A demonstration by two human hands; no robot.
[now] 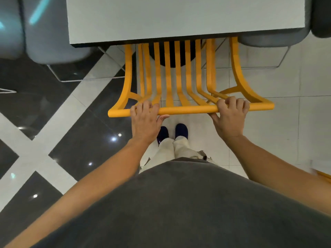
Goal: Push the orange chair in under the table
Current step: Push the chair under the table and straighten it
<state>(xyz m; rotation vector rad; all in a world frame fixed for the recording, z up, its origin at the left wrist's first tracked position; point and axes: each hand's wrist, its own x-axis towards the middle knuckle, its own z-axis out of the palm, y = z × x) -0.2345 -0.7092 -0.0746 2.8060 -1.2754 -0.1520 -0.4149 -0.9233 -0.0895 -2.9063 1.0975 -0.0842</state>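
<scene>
The orange chair (188, 110) stands right in front of me, its slatted back facing me. Its seat is hidden beneath the pale grey table (179, 17), whose near edge crosses the slats. My left hand (146, 119) is wrapped around the top rail left of centre. My right hand (231, 113) grips the same rail right of centre. Both arms are stretched forward.
A grey padded chair (53, 38) with a wire frame sits at the table's left side, another grey chair (272, 38) at its right. My dark shoes (172, 132) stand on pale tiles just behind the orange chair. Dark glossy tiles with white bands lie to the left.
</scene>
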